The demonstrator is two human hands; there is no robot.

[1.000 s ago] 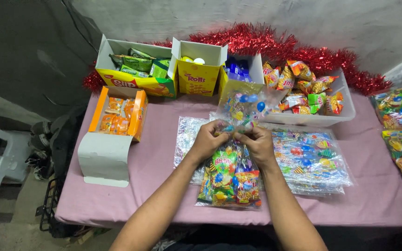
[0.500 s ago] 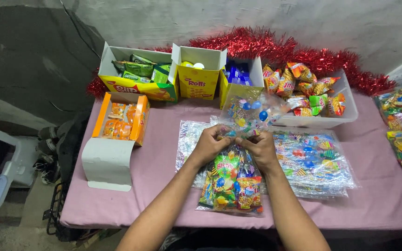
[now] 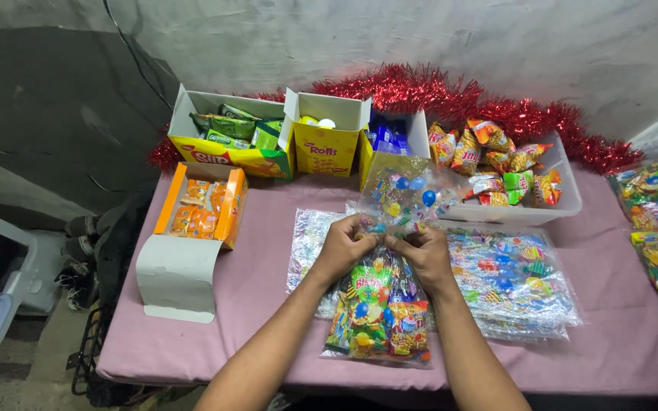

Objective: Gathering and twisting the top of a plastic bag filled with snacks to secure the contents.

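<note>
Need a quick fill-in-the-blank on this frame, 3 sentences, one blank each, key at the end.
1. Both hands, left hand and right hand, pinch the neck of a clear printed bag filled with ____.
2. The tinsel garland along the back of the table is ____.
3. The open orange box lies to the ____ of the hands.

Missing words: snack packets; red; left

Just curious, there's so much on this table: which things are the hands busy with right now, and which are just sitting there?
In hand:
left hand
right hand
clear printed bag, filled with snacks

Lying about:
stack of empty bags
orange box
three yellow boxes
white tub of snack packets
red tinsel
</note>
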